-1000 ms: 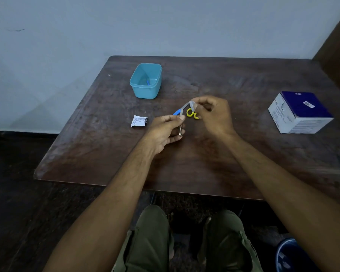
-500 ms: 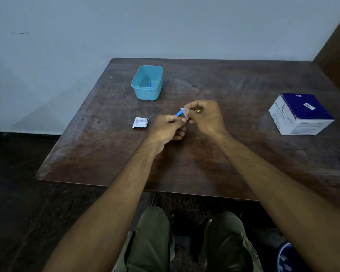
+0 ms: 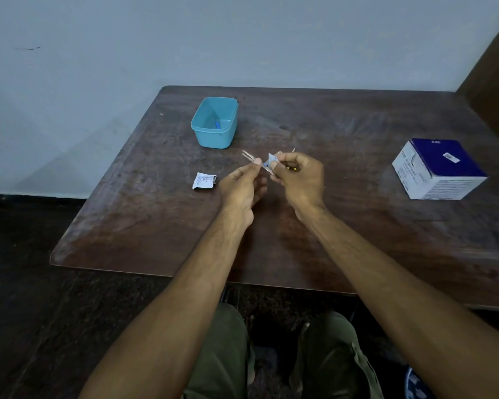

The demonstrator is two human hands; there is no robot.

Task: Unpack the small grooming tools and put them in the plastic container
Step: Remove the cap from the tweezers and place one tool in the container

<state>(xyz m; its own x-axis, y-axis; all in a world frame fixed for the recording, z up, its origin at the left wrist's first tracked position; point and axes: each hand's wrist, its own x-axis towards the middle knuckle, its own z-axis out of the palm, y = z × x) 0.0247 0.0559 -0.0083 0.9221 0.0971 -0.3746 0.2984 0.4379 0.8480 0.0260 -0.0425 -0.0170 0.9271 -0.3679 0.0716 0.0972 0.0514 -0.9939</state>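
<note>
Over the middle of the table my left hand (image 3: 244, 185) pinches a thin pale stick-like tool (image 3: 249, 157) between thumb and forefinger. My right hand (image 3: 298, 178) pinches a small clear wrapper (image 3: 272, 160) and holds more small tools, with a bit of yellow (image 3: 293, 169) showing under its fingers. The tool runs from one hand to the other. A teal plastic container (image 3: 215, 122) stands behind the hands, to the left, with a small blue item (image 3: 218, 124) on its bottom.
A crumpled white wrapper (image 3: 203, 180) lies on the dark wooden table (image 3: 357, 226) left of my left hand. A blue and white box (image 3: 438, 168) stands at the right. My knees are below the table's near edge.
The yellow-handled tool, plainly visible a second ago, is now mostly hidden in my right hand. A thin pale tool now sticks out to the left from between the hands.
</note>
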